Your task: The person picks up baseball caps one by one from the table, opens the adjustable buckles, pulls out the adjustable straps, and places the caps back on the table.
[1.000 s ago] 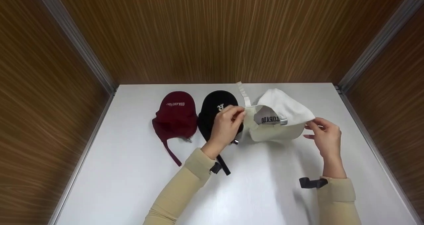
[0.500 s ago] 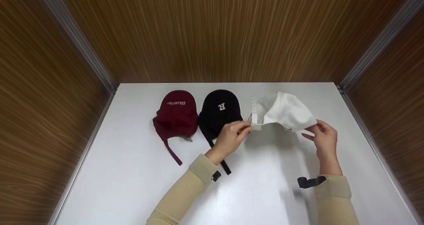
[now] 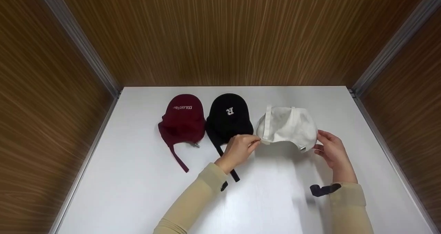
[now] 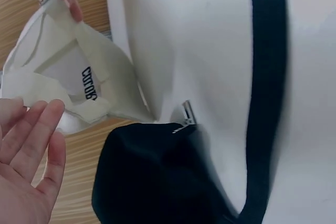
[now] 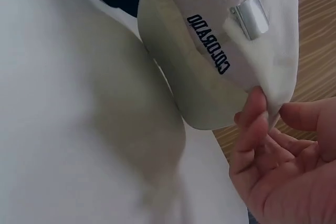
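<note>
Between both hands is a white baseball cap point(image 3: 289, 125), its back opening towards me and its strap point(image 3: 267, 122) hanging loose over the crown. My left hand point(image 3: 238, 151) pinches the cap's left rear edge between thumb and fingers. At the right edge my right hand point(image 3: 333, 153) pinches the rim, close to the metal buckle point(image 5: 252, 17). Dark lettering point(image 5: 209, 44) shows inside the cap in the right wrist view. Immediately left lies a black cap point(image 3: 227, 118) with a white R, partly behind my left hand. A maroon cap point(image 3: 182, 120) lies left of that.
The caps are on a white table point(image 3: 137, 192), backed by a wood-grain panel point(image 3: 220, 37) with similar panels at both sides. The black cap's strap point(image 4: 268, 93) trails towards me, running under my left forearm. The maroon strap point(image 3: 179, 160) also points forward.
The white cap has turned from its underside view and come lower, nearer the table. My left hand has moved down and slightly right with its edge; the other two caps stay put.
</note>
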Demonstrator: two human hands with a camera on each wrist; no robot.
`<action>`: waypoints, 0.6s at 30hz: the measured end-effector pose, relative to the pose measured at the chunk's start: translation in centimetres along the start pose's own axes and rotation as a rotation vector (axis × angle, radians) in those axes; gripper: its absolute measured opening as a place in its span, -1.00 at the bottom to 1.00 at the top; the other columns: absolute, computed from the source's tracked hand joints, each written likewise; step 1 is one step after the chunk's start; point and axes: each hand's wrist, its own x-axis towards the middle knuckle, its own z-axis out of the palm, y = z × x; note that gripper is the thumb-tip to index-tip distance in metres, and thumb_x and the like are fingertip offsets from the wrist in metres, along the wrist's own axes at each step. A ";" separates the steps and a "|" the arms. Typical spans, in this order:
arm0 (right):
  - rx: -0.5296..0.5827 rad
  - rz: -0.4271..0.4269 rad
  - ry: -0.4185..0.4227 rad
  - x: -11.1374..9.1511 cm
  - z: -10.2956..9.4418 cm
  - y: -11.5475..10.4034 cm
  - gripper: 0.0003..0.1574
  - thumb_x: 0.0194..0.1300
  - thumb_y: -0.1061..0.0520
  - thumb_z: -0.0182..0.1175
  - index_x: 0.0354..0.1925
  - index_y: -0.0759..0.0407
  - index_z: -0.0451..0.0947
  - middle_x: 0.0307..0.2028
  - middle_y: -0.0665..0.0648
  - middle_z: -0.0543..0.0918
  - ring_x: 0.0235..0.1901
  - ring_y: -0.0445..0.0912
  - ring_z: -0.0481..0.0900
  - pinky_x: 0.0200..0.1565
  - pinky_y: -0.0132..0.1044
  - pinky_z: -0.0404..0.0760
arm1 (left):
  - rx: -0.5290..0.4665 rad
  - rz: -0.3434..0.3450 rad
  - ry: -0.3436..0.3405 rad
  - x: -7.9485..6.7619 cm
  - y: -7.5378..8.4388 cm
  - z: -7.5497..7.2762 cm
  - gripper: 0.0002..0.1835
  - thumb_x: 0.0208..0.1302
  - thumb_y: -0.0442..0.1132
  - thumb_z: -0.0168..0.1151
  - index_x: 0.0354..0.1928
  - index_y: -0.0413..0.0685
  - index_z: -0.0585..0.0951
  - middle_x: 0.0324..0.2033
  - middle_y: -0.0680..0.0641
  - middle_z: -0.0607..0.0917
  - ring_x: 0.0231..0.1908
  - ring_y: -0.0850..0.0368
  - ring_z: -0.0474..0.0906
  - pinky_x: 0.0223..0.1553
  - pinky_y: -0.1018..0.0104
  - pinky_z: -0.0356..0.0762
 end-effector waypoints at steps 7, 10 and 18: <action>-0.181 0.015 0.058 1.8 0.1 0.4 -0.25 0.50 -0.08 0.01 0.43 0.33 0.15 -0.06 0.03 0.48 -0.30 -0.22 0.57 -0.31 -0.37 0.52 | 0.148 0.038 -0.037 0.3 -0.5 0.9 -0.90 0.34 -0.18 0.28 -0.28 0.04 0.75 -0.44 0.12 0.73 -0.46 0.31 0.60 -0.39 0.44 0.51; -0.192 0.020 0.070 2.3 0.3 0.6 -0.28 0.52 -0.05 -0.02 0.43 0.34 0.15 0.03 0.13 0.45 -0.28 -0.21 0.55 -0.28 -0.36 0.53 | 0.200 0.026 -0.059 0.4 -0.7 1.4 -0.90 0.32 -0.16 0.30 -0.31 0.07 0.75 -0.46 0.13 0.73 -0.48 0.28 0.62 -0.41 0.39 0.53; -0.267 0.000 0.034 2.9 0.6 0.8 -0.23 0.54 0.00 -0.10 0.48 0.40 -0.04 0.40 0.44 0.17 0.13 0.12 0.47 0.07 -0.17 0.55 | 0.221 -0.099 -0.309 0.1 -1.2 2.5 -0.87 0.35 -0.23 0.24 -0.15 0.04 0.74 -0.37 0.00 0.75 -0.44 0.13 0.64 -0.43 0.28 0.54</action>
